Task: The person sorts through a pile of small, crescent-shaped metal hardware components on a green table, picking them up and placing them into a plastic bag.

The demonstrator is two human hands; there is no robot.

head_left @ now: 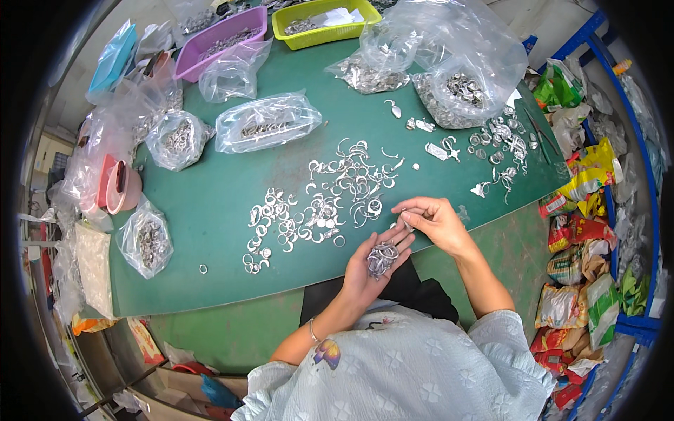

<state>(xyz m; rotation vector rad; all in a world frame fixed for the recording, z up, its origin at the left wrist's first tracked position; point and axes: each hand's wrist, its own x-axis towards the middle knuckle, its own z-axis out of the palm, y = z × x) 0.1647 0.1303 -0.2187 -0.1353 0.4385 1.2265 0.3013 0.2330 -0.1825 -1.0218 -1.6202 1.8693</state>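
My left hand [359, 271] is cupped palm up at the table's near edge, cradling a heap of small grey metal rings [382, 260]. Just beyond its fingertips, my right hand [437, 223] pinches a small metal piece between thumb and finger; the fingers partly cover it, so its shape is unclear. On the green table [210, 210], ahead and to the left of my hands, spreads a loose scatter of silvery rings and open curved bands [354, 175]. A few round pale discs lie among them.
Clear plastic bags of metal parts [449, 91] stand at the back right, others [145, 238] at the left. A purple basket [189, 59] and a yellow-green basket [326, 35] sit at the far edge. More loose parts [502, 144] and tweezers [539, 133] lie at right.
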